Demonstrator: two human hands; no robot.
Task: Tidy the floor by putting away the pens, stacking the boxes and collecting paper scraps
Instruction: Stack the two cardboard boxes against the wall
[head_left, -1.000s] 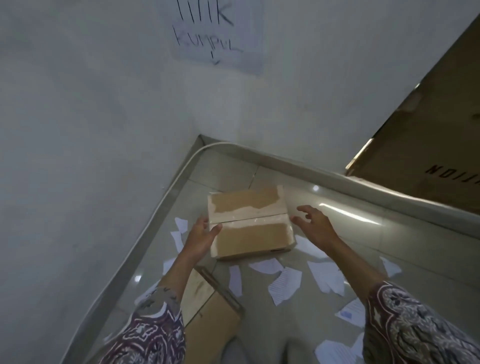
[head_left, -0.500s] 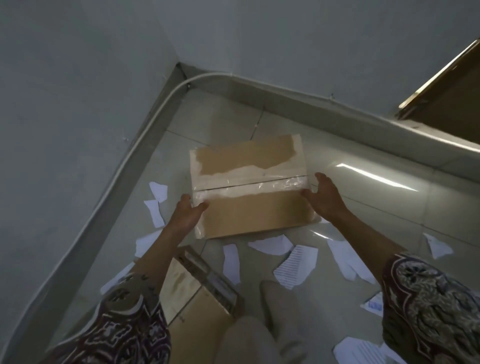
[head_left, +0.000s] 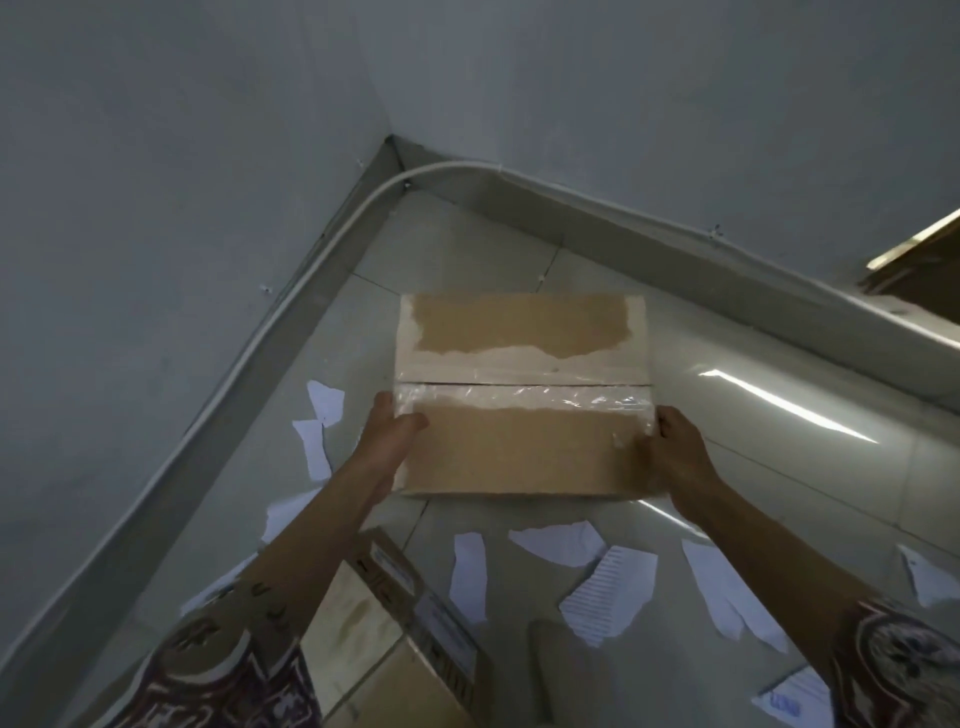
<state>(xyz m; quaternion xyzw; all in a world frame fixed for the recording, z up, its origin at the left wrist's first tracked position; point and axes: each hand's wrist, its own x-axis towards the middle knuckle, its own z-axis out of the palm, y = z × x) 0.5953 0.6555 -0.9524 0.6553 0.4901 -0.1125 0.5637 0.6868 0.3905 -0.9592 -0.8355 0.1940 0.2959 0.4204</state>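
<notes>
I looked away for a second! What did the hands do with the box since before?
Both hands closed in on the taped cardboard box. A second ago the right hand hovered apart from it; now it grips the right end, while the left hand holds the left end, thumb on top. The paper scraps and the second box near the person lie as before.
</notes>
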